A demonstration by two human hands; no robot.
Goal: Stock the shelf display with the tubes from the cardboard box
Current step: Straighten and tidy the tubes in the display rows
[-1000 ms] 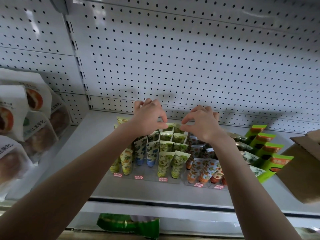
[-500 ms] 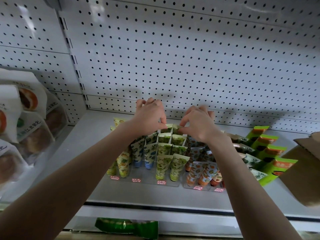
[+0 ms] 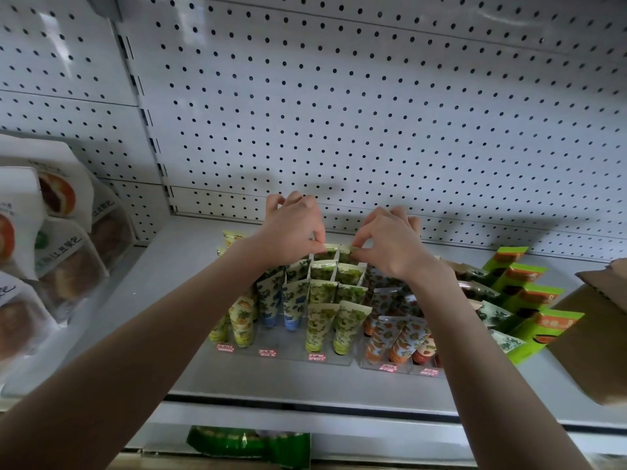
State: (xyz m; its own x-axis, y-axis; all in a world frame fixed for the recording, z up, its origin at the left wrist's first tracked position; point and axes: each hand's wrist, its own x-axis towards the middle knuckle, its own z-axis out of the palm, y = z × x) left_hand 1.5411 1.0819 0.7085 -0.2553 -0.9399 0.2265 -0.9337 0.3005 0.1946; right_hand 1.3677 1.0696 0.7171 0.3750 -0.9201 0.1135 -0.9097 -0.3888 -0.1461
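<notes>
1. Where the shelf [image 3: 271,378] ends on the left, white pouches [image 3: 57,245] printed with round buns lean in a stack before the pegboard [image 3: 339,113].
2. Left hand [image 3: 291,228]: reaches over the tube display [image 3: 291,349]; thumb and forefinger pinch the flat top edge of the left rear tube [image 3: 324,255] at the back of the green lanes.
3. Stock standing cap-down in clear lanes: yellow tubes [image 3: 242,320], blue tubes [image 3: 291,307], green tubes [image 3: 319,320], orange tubes [image 3: 403,337]; pink price tags [image 3: 317,357] along the front.
4. Right hand [image 3: 390,245]: fingers pinch the top of the right rear tube [image 3: 346,256], just beside the first.
5. Green cartons [image 3: 539,327]: stepped row, right of the display.
6. Cardboard box [image 3: 593,340]: at the shelf's right end, flap raised; contents hidden.
</notes>
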